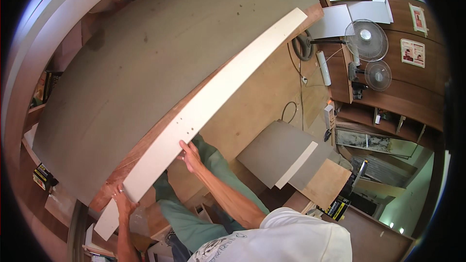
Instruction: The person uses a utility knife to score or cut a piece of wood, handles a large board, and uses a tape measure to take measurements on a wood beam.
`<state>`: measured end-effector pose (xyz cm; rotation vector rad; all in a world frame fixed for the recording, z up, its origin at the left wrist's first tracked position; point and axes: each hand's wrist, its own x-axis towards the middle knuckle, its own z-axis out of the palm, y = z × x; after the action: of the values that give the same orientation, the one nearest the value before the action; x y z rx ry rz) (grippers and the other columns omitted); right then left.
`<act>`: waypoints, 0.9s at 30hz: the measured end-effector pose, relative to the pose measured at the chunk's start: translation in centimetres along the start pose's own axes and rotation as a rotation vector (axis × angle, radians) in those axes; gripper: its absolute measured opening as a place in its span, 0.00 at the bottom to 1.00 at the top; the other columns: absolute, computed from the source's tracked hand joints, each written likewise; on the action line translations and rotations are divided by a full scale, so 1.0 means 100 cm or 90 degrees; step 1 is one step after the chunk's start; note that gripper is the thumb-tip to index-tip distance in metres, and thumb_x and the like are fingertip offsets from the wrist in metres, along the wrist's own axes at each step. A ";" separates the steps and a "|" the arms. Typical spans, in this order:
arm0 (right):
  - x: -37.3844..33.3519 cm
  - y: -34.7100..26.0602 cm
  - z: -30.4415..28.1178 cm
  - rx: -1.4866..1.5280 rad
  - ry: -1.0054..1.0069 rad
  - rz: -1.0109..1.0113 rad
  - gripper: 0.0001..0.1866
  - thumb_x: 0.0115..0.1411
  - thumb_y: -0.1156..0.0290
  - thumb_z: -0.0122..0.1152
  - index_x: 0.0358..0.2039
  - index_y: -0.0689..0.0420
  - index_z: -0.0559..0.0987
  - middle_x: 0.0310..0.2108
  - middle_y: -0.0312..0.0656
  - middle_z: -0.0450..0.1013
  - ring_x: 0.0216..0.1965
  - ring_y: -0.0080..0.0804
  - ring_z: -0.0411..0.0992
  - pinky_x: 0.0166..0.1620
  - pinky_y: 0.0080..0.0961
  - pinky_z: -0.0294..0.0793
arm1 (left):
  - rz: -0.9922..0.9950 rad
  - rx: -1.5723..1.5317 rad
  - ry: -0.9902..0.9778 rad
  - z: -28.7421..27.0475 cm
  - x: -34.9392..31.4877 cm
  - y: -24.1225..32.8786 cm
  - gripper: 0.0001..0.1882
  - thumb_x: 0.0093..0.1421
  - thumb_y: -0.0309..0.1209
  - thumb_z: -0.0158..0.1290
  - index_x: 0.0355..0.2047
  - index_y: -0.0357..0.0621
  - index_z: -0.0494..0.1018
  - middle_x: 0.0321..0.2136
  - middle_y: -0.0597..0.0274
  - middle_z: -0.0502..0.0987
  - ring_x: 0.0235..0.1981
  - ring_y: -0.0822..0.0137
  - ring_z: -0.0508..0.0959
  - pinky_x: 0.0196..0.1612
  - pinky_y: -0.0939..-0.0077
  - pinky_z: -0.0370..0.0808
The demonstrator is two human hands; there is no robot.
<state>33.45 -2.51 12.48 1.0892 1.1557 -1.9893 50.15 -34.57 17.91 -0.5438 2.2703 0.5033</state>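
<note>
one long white board (213,97) along the near edge of the bench (126,68), two hands on it.
i have the left hand (125,201) gripping the board by the bench's near-left corner, where one end juts past; the right hand (191,157) grips its near side, thumb on top. the bench top spreads wide beyond the board; on the near side, tan floor (257,99) runs towards two fans (367,46).
</note>
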 end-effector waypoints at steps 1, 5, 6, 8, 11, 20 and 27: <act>-0.011 -0.001 -0.012 0.004 0.019 0.000 0.23 0.62 0.55 0.60 0.53 0.52 0.69 0.49 0.38 0.70 0.48 0.33 0.71 0.50 0.44 0.71 | -0.026 -0.029 -0.045 0.003 -0.010 0.009 0.63 0.20 0.27 0.73 0.61 0.46 0.53 0.54 0.48 0.60 0.57 0.45 0.61 0.63 0.47 0.56; -0.048 -0.012 -0.057 -0.002 0.064 0.017 0.22 0.62 0.56 0.60 0.52 0.51 0.70 0.47 0.37 0.72 0.47 0.32 0.71 0.48 0.43 0.72 | 0.015 -0.056 -0.061 0.020 -0.045 0.042 0.62 0.21 0.30 0.74 0.61 0.46 0.53 0.54 0.49 0.60 0.57 0.45 0.61 0.63 0.45 0.55; -0.055 -0.016 -0.068 -0.006 0.074 0.011 0.22 0.62 0.56 0.60 0.52 0.51 0.70 0.46 0.37 0.72 0.47 0.32 0.72 0.47 0.42 0.73 | 0.033 -0.016 -0.040 0.035 -0.051 0.043 0.62 0.21 0.30 0.73 0.61 0.46 0.53 0.53 0.49 0.60 0.56 0.46 0.62 0.59 0.49 0.60; -0.065 -0.021 -0.092 0.001 0.103 -0.016 0.21 0.62 0.56 0.60 0.51 0.51 0.70 0.44 0.36 0.72 0.44 0.30 0.73 0.44 0.40 0.75 | 0.049 -0.008 -0.049 0.042 -0.053 0.063 0.62 0.21 0.31 0.73 0.61 0.45 0.54 0.52 0.49 0.61 0.55 0.45 0.62 0.59 0.49 0.60; -0.071 -0.028 -0.128 0.010 0.117 -0.045 0.21 0.62 0.56 0.60 0.51 0.52 0.70 0.45 0.36 0.73 0.45 0.29 0.73 0.44 0.40 0.75 | 0.083 -0.004 -0.058 0.061 -0.055 0.086 0.61 0.21 0.32 0.73 0.60 0.44 0.56 0.52 0.48 0.62 0.55 0.45 0.62 0.59 0.46 0.60; -0.017 -0.020 -0.194 -0.044 0.099 -0.036 0.27 0.61 0.54 0.60 0.54 0.54 0.66 0.51 0.41 0.70 0.51 0.38 0.70 0.50 0.50 0.71 | 0.043 -0.016 -0.078 0.138 -0.042 0.103 0.61 0.22 0.34 0.75 0.61 0.46 0.57 0.53 0.49 0.62 0.58 0.45 0.63 0.60 0.42 0.59; 0.086 -0.003 -0.258 0.037 -0.020 0.010 0.19 0.62 0.55 0.58 0.46 0.56 0.74 0.42 0.44 0.76 0.44 0.40 0.74 0.47 0.37 0.75 | 0.032 0.009 -0.078 0.137 0.008 0.126 0.64 0.23 0.37 0.75 0.64 0.47 0.56 0.58 0.46 0.62 0.63 0.46 0.60 0.61 0.29 0.53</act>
<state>38.16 19.86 -2.29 1.0899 1.0753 -2.0319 50.87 -17.36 10.77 -0.4373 2.1733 0.5311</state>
